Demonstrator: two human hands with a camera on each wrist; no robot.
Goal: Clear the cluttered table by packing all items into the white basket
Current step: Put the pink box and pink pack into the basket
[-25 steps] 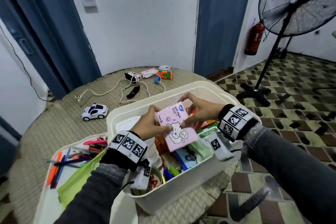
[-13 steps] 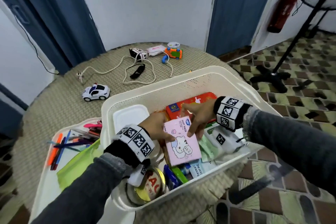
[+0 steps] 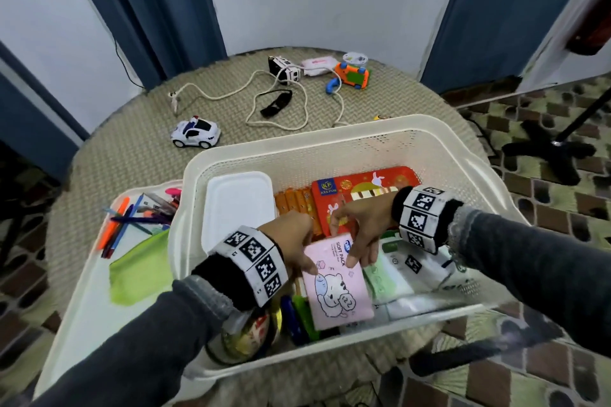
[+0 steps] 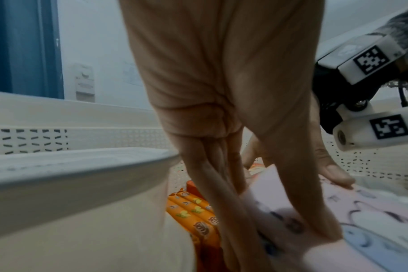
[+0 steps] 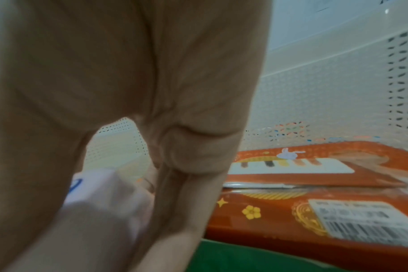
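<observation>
Head view: white basket [image 3: 347,129] already holds a red KEEPOIL-type box [image 3: 360,188] (brand print too small to be sure), a white lidded tub [image 3: 238,205] and orange packets [image 3: 297,205]; left hand [image 3: 291,241] and right hand [image 3: 360,228] both pinch the pink SOFT PACK tissue pack [image 3: 337,287] low inside it; toy police car [image 3: 195,134], cable [image 3: 231,94] and orange toy [image 3: 352,76] remain on the table [image 3: 132,149]. Left wrist view: fingers [image 4: 298,202] grasp the pack's edge beside the packets. Right wrist view: fingers [image 5: 175,202] grip the pack; a barcode label [image 5: 366,222] is unreadable.

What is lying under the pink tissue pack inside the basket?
Under the pink soft tissue pack peek a green packet, orange snack sticks and blue-green pens. What lies directly beneath its middle is covered.
</observation>
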